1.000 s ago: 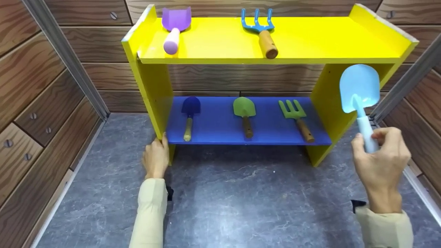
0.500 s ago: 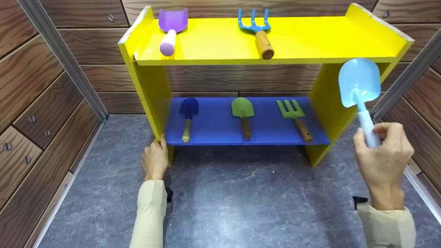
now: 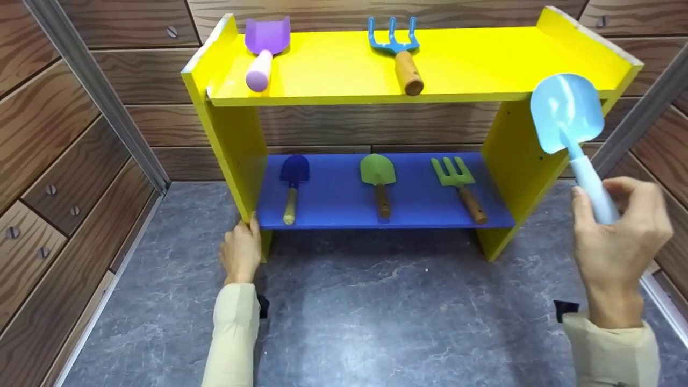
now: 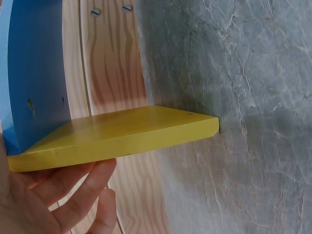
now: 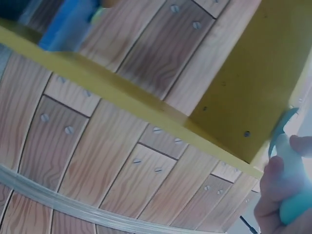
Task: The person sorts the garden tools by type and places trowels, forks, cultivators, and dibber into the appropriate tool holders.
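Observation:
My right hand (image 3: pixel 621 247) holds a light-blue toy trowel (image 3: pixel 570 113) by its handle, thumb and fingers closed round it. The blade points up and stands in front of the right end of a yellow shelf unit (image 3: pixel 494 59). In the right wrist view the trowel (image 5: pixel 291 163) appears beside the yellow side panel, partly covered by the fingers. At the lower left my left hand (image 3: pixel 240 252) grips the unit's left side panel (image 4: pixel 122 139). Its fingers (image 4: pixel 80 195) press the outer face in the left wrist view; the thumb is hidden there.
On the yellow top lie a purple scoop (image 3: pixel 267 37) and a blue hand rake (image 3: pixel 406 64). The blue lower shelf (image 3: pixel 333 209) bears a dark-blue trowel (image 3: pixel 294 172), a green trowel (image 3: pixel 378 171) and a green fork (image 3: pixel 454 172). Wood-patterned walls (image 3: pixel 54 134) enclose the grey floor (image 3: pixel 349 312).
My right hand has moved up and to the right with the light-blue trowel, whose blade now leans more to the left. My left hand has stayed on the side panel.

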Demonstrator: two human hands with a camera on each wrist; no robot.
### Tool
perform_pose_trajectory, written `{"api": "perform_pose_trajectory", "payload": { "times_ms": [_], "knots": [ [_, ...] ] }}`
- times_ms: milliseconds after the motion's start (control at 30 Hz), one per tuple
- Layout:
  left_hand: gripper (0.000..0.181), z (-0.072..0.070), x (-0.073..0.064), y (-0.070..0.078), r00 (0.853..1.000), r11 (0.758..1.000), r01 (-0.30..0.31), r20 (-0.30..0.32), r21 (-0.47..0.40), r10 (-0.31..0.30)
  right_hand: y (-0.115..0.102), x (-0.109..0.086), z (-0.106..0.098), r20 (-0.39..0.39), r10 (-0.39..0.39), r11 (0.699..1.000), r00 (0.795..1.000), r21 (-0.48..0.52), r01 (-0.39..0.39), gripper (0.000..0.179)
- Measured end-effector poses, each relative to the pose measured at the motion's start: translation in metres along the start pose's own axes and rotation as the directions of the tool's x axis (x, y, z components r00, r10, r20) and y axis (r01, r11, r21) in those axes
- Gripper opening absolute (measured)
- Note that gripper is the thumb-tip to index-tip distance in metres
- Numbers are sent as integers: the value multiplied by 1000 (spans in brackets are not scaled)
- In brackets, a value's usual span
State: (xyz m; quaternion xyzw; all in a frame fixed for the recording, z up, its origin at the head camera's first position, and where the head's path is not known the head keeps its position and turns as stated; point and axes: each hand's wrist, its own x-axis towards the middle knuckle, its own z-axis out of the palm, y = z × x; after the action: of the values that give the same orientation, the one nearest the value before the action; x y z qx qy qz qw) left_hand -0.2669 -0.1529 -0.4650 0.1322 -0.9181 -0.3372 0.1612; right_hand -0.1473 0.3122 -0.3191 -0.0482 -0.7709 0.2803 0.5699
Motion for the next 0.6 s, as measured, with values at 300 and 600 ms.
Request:
{"api": "perform_pose_trajectory", "payload": {
  "times_ms": [300,600],
  "knots": [
    [54,0,-2,2,1000,1000,1,14,-2,-1,-18,12,-4,-44,18,996,999,86,-14,26],
    [56,1,-3,2,1000,1000,11,12,-8,-11,-30,30,5,-188,167,937,968,335,-97,23]
  ]
}}
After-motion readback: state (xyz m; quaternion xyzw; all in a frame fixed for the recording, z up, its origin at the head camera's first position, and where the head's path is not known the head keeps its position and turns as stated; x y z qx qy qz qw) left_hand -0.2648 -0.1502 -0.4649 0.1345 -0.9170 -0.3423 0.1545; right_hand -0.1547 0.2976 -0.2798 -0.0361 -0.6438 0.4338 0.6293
